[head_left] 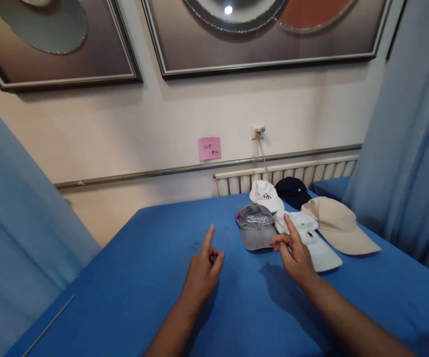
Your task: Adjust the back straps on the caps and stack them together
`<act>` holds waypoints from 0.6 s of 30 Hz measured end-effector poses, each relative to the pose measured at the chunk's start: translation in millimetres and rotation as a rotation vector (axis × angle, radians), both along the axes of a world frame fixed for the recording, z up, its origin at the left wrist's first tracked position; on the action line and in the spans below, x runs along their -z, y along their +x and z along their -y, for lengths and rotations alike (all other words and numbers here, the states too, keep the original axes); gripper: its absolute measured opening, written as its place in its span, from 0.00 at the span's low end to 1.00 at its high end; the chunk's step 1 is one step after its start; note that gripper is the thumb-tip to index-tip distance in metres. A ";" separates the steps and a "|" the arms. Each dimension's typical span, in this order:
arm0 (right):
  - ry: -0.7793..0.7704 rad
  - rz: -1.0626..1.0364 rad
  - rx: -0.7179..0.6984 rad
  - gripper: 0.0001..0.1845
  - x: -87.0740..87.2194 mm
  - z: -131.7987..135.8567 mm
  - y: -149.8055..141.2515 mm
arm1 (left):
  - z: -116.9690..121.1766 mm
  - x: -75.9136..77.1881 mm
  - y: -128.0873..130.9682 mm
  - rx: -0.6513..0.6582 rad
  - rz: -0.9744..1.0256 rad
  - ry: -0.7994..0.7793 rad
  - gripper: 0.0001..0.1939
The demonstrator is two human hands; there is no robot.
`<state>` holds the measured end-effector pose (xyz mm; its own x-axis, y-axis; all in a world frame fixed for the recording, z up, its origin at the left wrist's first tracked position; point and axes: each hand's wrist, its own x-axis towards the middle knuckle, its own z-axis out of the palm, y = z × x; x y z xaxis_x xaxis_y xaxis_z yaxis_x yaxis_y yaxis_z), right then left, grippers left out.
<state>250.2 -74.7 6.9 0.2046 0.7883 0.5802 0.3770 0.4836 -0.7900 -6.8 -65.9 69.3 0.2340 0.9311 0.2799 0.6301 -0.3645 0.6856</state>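
My left hand [202, 270] hovers over the blue-covered table, index finger stretched out, thumb apart and the other fingers curled, with nothing in it. To its right, my right hand [296, 255] also points forward, empty, with its thumb and index finger apart. It partly hides a pale cap [320, 249] with a dark horse-and-rider emblem; I cannot tell whether it touches it. Beside that hand lies a grey cap [256, 230] with white lettering. Around them sit a white cap [262, 191] with black letters, a navy cap [292, 191] and a long-brimmed beige cap [335, 223].
The caps are clustered on the right of the blue table cover [133, 277]. Behind stand a radiator [237, 184], a wall rail [155, 173] and a plugged-in socket [257, 132]. Blue curtains [17, 228] hang on both sides. A thin stick [49, 325] lies at lower left.
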 end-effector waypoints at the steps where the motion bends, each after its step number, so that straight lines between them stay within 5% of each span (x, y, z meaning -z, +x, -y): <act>1: 0.094 -0.029 0.022 0.39 -10.2 2.8 -2.2 | 6.6 -8.1 2.9 -0.039 0.033 0.096 0.37; 6: 0.420 -0.035 0.037 0.40 -47.9 12.8 -12.5 | 21.7 -21.7 13.9 -0.090 0.097 0.594 0.41; 10: 0.537 -0.001 0.035 0.43 -65.8 7.8 -15.6 | 8.9 -23.7 17.1 -0.092 0.113 0.781 0.44; 15: 0.508 -0.033 0.009 0.44 -81.7 -15.2 -19.2 | -20.2 -36.7 21.8 -0.186 0.161 0.742 0.45; 18: 0.306 -0.068 0.058 0.45 -78.8 -39.3 -18.8 | -44.8 -39.4 21.0 -0.284 0.218 0.475 0.46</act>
<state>231.4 -35.4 85.7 0.2906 0.5651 0.7722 0.3625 0.6818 -0.6354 14.2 -21.1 108.6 -0.1158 0.7099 0.6947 0.6111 -0.5005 0.6133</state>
